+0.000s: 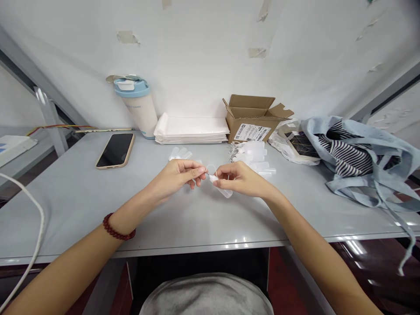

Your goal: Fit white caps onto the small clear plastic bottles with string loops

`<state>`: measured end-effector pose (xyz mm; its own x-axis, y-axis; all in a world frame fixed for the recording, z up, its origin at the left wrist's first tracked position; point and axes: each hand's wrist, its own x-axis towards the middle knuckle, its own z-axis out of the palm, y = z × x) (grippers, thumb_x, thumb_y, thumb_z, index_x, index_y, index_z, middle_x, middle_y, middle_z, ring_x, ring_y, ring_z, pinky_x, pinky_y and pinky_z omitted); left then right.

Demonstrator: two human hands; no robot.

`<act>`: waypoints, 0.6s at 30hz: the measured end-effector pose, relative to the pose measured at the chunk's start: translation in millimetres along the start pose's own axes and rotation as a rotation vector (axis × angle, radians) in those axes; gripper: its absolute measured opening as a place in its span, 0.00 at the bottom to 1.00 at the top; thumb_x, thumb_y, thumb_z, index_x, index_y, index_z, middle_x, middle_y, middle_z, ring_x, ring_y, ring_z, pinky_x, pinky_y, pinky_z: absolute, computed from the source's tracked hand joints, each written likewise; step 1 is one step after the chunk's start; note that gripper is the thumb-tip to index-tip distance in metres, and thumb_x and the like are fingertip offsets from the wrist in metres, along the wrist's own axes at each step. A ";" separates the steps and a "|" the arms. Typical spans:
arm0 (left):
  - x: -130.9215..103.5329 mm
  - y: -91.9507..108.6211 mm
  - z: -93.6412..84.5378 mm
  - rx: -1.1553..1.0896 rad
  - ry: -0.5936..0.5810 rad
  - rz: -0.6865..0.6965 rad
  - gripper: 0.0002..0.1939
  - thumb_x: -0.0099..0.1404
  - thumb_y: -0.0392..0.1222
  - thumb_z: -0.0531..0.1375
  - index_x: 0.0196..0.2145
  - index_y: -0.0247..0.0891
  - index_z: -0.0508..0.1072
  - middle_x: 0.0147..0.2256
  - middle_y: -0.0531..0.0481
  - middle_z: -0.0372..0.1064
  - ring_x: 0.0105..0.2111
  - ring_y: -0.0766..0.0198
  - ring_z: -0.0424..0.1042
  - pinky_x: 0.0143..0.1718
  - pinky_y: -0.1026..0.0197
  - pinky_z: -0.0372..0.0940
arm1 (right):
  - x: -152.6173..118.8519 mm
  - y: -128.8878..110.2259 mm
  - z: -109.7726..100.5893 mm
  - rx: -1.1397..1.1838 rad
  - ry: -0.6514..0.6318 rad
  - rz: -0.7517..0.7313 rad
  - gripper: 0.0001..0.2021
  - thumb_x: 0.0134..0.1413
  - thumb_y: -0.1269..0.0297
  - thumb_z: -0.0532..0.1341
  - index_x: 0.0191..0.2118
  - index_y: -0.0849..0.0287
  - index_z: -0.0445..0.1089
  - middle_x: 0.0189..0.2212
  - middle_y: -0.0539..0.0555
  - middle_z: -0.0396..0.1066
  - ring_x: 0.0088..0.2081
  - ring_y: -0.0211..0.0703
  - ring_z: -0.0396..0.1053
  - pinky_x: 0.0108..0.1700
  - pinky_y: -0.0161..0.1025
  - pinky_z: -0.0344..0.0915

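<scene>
Between the fingers of my right hand [234,177] is a small translucent squeeze bottle [226,192] with a white cap, its body pointing down toward the table. My left hand [188,173] is closed in a pinch on a thin dark needle-like piece [207,173], close to the bottle's cap. A pale thin loop [211,166] arches up between the two hands. Behind my left hand lie several small clear bottles [180,154]. Beyond my right hand is a pile of clear bottles [252,153] with thin loops at their left ends.
A phone [115,151] and a cream tumbler [139,109] with blue lid stand at the left. Stacked white sheets or envelopes [192,130] and an open cardboard box [252,120] line the back. A plastic bag [288,142] and blue cloth bag [361,153] lie right.
</scene>
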<state>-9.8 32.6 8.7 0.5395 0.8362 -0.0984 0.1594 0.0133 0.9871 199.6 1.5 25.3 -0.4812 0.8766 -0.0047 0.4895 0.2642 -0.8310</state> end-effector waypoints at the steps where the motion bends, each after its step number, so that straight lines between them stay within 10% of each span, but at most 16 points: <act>1: 0.0 0.1 0.0 0.002 0.001 0.002 0.13 0.60 0.50 0.61 0.31 0.35 0.76 0.28 0.49 0.71 0.26 0.66 0.66 0.30 0.62 0.64 | -0.1 -0.3 0.1 0.000 0.001 -0.002 0.07 0.50 0.66 0.58 0.25 0.62 0.67 0.19 0.46 0.58 0.23 0.31 0.54 0.28 0.32 0.53; 18: -1.3 1.8 1.7 0.044 -0.006 0.020 0.13 0.61 0.49 0.60 0.31 0.36 0.76 0.26 0.51 0.70 0.26 0.67 0.66 0.30 0.62 0.63 | -0.2 -0.7 -0.1 0.004 -0.009 0.010 0.08 0.51 0.65 0.57 0.24 0.62 0.66 0.19 0.45 0.57 0.23 0.31 0.53 0.26 0.32 0.51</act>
<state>-8.8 30.6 10.4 0.5476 0.8329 -0.0799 0.1846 -0.0272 0.9824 199.4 1.2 25.9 -0.4826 0.8757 -0.0179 0.4915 0.2538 -0.8331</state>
